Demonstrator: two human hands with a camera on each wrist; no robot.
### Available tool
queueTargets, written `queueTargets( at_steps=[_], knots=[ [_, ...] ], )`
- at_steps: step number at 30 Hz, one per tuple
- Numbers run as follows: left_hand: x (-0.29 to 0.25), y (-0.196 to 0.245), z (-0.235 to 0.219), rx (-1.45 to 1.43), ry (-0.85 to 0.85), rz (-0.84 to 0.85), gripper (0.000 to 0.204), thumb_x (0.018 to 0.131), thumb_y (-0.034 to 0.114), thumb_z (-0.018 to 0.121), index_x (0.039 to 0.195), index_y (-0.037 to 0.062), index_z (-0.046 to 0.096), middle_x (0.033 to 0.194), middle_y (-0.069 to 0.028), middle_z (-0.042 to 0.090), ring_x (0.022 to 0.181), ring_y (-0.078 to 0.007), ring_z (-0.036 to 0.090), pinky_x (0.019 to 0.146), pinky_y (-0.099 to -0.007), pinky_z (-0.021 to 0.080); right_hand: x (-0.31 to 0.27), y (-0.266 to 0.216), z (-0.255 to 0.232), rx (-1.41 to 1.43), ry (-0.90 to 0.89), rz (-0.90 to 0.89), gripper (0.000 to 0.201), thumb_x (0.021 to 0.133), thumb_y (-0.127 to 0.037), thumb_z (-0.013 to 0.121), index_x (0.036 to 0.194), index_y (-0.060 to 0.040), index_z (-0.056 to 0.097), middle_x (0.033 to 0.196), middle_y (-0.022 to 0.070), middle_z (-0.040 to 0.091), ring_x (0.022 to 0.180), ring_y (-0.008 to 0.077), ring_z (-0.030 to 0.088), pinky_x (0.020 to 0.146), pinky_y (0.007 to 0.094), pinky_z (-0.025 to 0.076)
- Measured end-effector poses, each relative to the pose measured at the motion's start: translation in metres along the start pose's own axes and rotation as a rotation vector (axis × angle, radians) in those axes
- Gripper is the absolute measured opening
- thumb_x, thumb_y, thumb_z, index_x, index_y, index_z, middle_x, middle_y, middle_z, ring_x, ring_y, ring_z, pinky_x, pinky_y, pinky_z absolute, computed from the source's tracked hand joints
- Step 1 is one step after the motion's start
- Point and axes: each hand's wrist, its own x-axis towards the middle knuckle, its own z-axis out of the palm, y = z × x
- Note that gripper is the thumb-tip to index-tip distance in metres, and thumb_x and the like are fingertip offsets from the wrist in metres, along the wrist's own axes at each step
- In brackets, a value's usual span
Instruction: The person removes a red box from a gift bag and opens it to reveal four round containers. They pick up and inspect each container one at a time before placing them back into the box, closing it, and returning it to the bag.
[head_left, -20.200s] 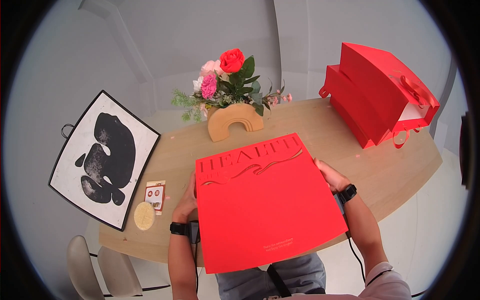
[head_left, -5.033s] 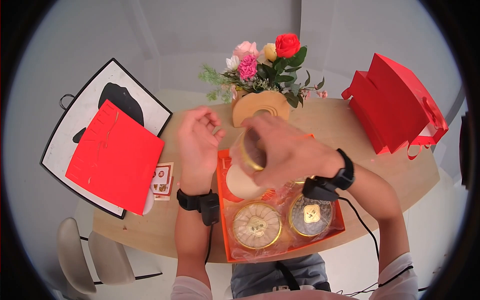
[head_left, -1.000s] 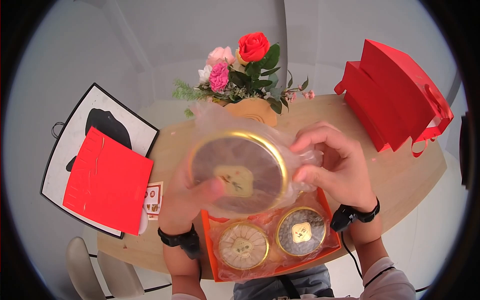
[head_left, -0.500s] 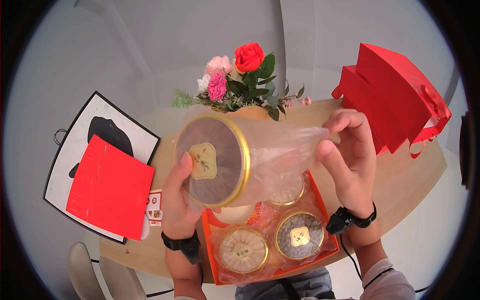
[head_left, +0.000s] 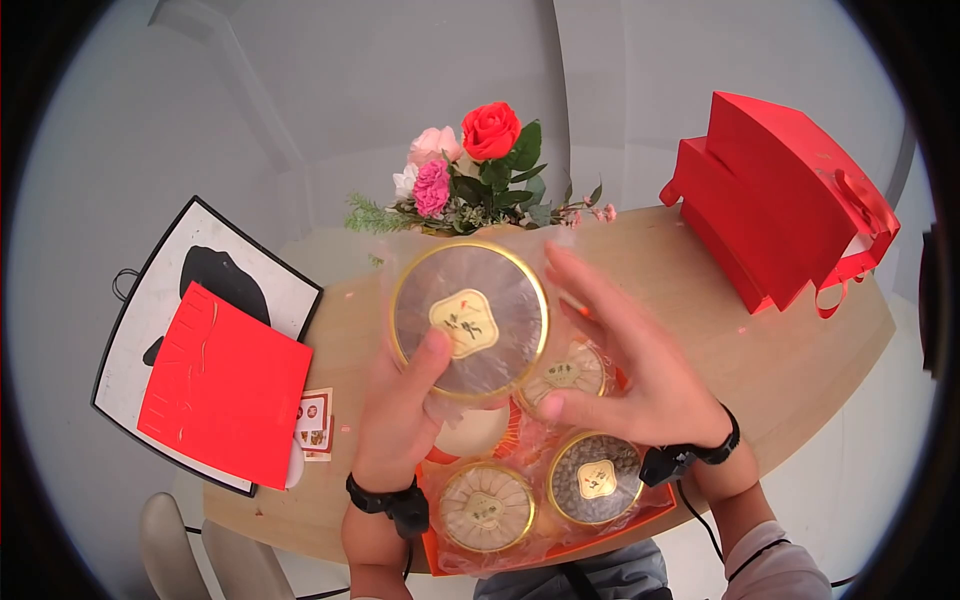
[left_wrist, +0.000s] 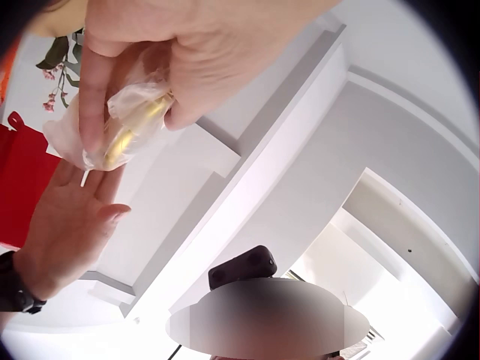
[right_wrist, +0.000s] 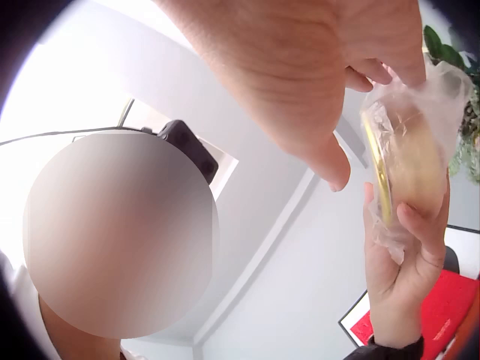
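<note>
A round gold-rimmed container in clear plastic wrap [head_left: 470,290] is held up above the box, its cream label facing the head camera. My left hand [head_left: 400,410] grips it from the left with the thumb on its face. My right hand [head_left: 650,370] is spread at its right side, fingers fairly straight, the upper ones by the wrap's edge. In the left wrist view the wrapped container [left_wrist: 124,139] is seen edge-on. Below, the orange-red box [head_left: 600,543] holds several similar wrapped containers, among them a pale one [head_left: 488,508] and a dark one [head_left: 596,477], beside a round pale recess [head_left: 470,436].
A flower arrangement [head_left: 465,170] stands at the back of the wooden table [head_left: 800,350]. At the right is a red gift bag [head_left: 780,200]. On the left, a red lid [head_left: 230,385] lies over a black-framed picture [head_left: 290,270], near small cards [head_left: 318,430]. Two chairs stand lower left.
The held container has turned to face the head camera and shifted slightly right. My right hand has let go of the gathered wrap and opened, moving down and left beside the container.
</note>
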Motion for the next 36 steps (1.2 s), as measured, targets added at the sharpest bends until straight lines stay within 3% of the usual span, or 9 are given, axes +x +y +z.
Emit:
queueTargets(
  at_steps=[2,4,6,8,11,19,24,27,36],
  knots=[
    [0.002,-0.006,0.003,0.011,-0.006,0.008,0.057,0.103,0.029,0.056,0.148,0.0029,0.033,0.135,-0.0151,0.057,0.114,-0.0269,0.065,0.075,-0.0406,0.065,0.000,0.018,0.008,0.492,-0.069,0.099,0.094,0.084,-0.012,0.082,0.156,0.0024,0.024,0.155,0.0193,0.038,0.146,0.0269,0.038,0.117,0.0408,0.039],
    [0.001,-0.007,0.002,0.021,-0.009,0.016,0.059,0.102,0.029,0.058,0.149,0.0025,0.033,0.136,-0.0153,0.055,0.115,-0.0269,0.065,0.077,-0.0409,0.065,0.001,0.023,0.010,0.568,-0.069,0.119,0.093,0.083,-0.008,0.082,0.156,0.0028,0.024,0.156,0.0185,0.037,0.145,0.0250,0.039,0.118,0.0399,0.038],
    [-0.001,-0.005,0.000,-0.047,-0.066,-0.081,0.061,0.098,0.024,0.068,0.148,0.0035,0.038,0.139,-0.0110,0.055,0.125,-0.0198,0.056,0.102,-0.0387,0.052,0.003,0.022,0.010,0.643,-0.071,0.142,0.093,0.083,-0.004,0.081,0.155,0.0032,0.024,0.157,0.0176,0.035,0.143,0.0231,0.040,0.118,0.0391,0.037],
    [-0.002,-0.006,-0.001,-0.013,-0.078,-0.067,0.063,0.098,0.025,0.069,0.148,0.0035,0.038,0.139,-0.0105,0.055,0.125,-0.0193,0.056,0.104,-0.0378,0.049,0.006,0.015,0.007,0.783,-0.067,0.257,0.095,0.079,0.001,0.083,0.155,0.0029,0.026,0.153,0.0165,0.040,0.139,0.0220,0.045,0.115,0.0373,0.042],
    [-0.003,-0.007,0.001,0.035,-0.089,-0.038,0.067,0.097,0.027,0.070,0.150,0.0032,0.037,0.139,-0.0094,0.054,0.126,-0.0185,0.054,0.106,-0.0364,0.045,0.008,0.012,0.002,0.859,-0.173,0.336,0.099,0.075,0.005,0.084,0.155,0.0021,0.027,0.152,0.0122,0.043,0.139,0.0229,0.045,0.115,0.0403,0.039],
    [-0.009,-0.003,0.006,0.142,-0.062,-0.069,0.078,0.093,0.029,0.075,0.153,0.0037,0.032,0.143,-0.0090,0.051,0.132,-0.0191,0.048,0.110,-0.0365,0.040,0.008,0.010,-0.002,0.947,-0.224,0.414,0.106,0.070,0.010,0.084,0.157,0.0001,0.024,0.152,0.0113,0.043,0.140,0.0217,0.043,0.116,0.0398,0.037],
    [-0.009,-0.002,0.004,0.030,-0.223,-0.043,0.115,0.074,0.031,0.091,0.159,0.0064,0.018,0.152,-0.0094,0.040,0.142,-0.0225,0.038,0.117,-0.0393,0.032,0.008,0.007,0.002,1.064,-0.142,0.393,0.116,0.068,0.010,0.085,0.160,-0.0047,0.016,0.154,0.0111,0.039,0.143,0.0214,0.038,0.117,0.0386,0.032],
    [-0.010,-0.005,-0.004,0.011,-0.237,-0.036,0.121,0.071,0.028,0.093,0.160,0.0065,0.014,0.153,-0.0102,0.038,0.144,-0.0235,0.036,0.118,-0.0397,0.030,0.010,0.003,-0.001,1.092,-0.157,0.450,0.119,0.067,0.010,0.085,0.161,-0.0074,0.013,0.155,0.0105,0.038,0.145,0.0209,0.035,0.118,0.0381,0.030],
    [-0.003,-0.008,-0.003,0.129,-0.224,0.042,0.105,0.082,0.042,0.081,0.158,0.0024,0.021,0.150,-0.0109,0.043,0.139,-0.0228,0.041,0.115,-0.0392,0.033,0.004,0.008,0.002,0.897,-0.169,0.399,0.106,0.071,0.001,0.089,0.157,-0.0006,0.027,0.153,0.0105,0.042,0.142,0.0211,0.039,0.118,0.0381,0.031]
  ],
)
